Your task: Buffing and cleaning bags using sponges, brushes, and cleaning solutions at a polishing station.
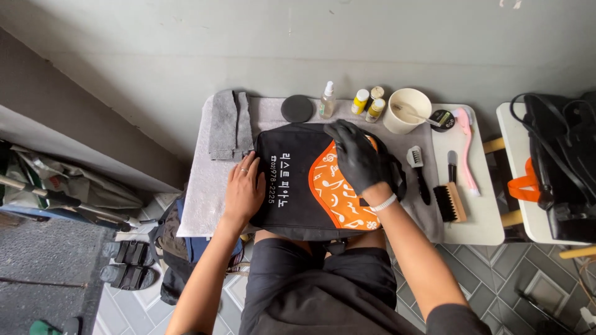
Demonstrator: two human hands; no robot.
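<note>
A black bag [292, 180] with an orange panel [338, 192] scattered with white music notes is shown lying flat on a grey towel [202, 186] spread over the white bench [478, 217]. The bag's long axis is set across the bench, roughly parallel to the wall; the white lettering on its black face is turned sideways, running from the near edge of the bag toward the wall. The bag's near edge overhangs the bench above the person's lap.

The left hand [243, 191], bare and ringed, is laid palm-down on the bag's left edge, fingers together and extended, nothing gripped. The right hand [355, 155], in a black glove, is pressed on the upper part of the orange panel with fingers slightly spread and curved; whether anything is held beneath the palm cannot be told from this view.

Beyond the bag, by the wall, are seen a folded grey cloth [231, 124], a round black pad [297, 108], a clear spray bottle [328, 100], three small yellow bottles [367, 102] and a cream cup [406, 110]. To the right of the bag lie a small black brush [419, 170], a wooden-backed brush [451, 198] and a pink brush [467, 149].
</note>
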